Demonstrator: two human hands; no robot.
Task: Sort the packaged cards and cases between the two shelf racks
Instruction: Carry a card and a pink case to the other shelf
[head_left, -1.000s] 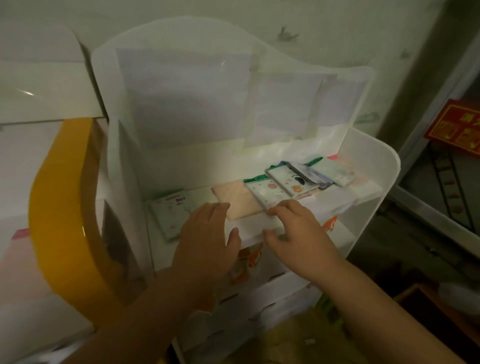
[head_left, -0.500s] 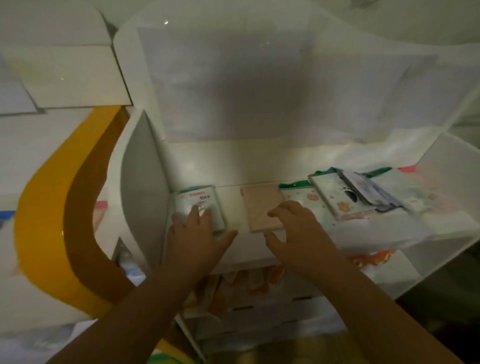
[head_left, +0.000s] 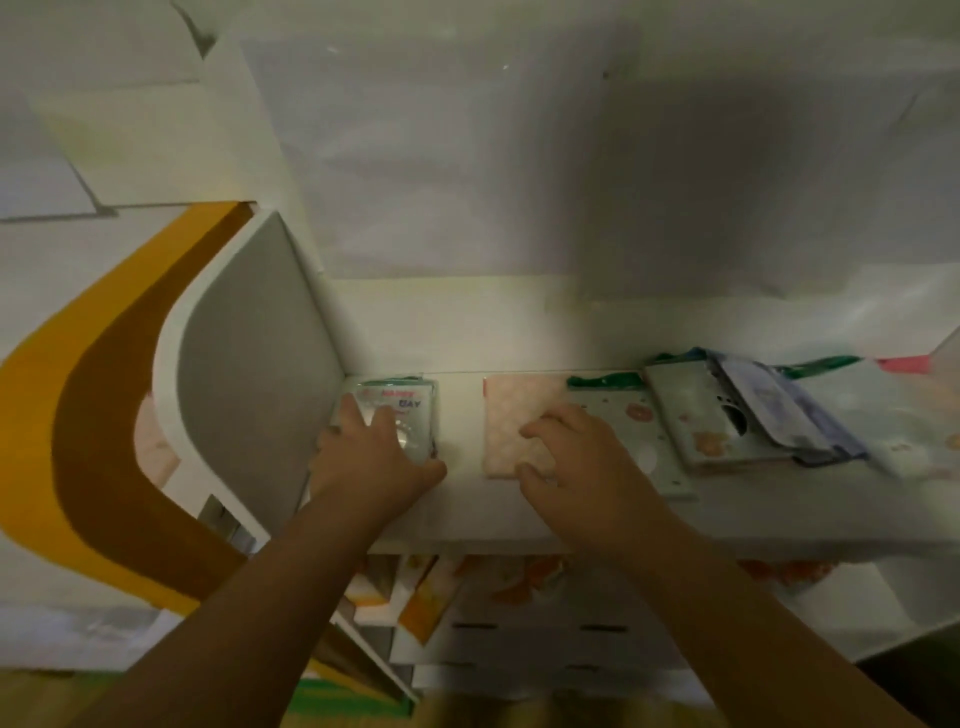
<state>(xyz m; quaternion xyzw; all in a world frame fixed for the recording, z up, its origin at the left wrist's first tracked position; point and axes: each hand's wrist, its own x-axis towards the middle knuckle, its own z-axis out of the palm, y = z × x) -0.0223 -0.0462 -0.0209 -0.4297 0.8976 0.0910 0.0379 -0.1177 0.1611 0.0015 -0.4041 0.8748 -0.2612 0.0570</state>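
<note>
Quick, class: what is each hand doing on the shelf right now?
Left hand: open, fingers resting on the clear-wrapped pack.
Right hand: curled fingers on the pink packet; grip cannot be told.

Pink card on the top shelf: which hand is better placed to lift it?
Right. The right hand already has its fingers on the pink card, while the left hand rests on the clear packaged card by the side wall.

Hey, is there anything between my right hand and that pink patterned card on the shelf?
Nothing visible does. The right hand already rests on the pink patterned card, fingers on its lower right part. The green-topped packet lies just to its right, beside it. The left hand is apart, on the clear packet.
</note>
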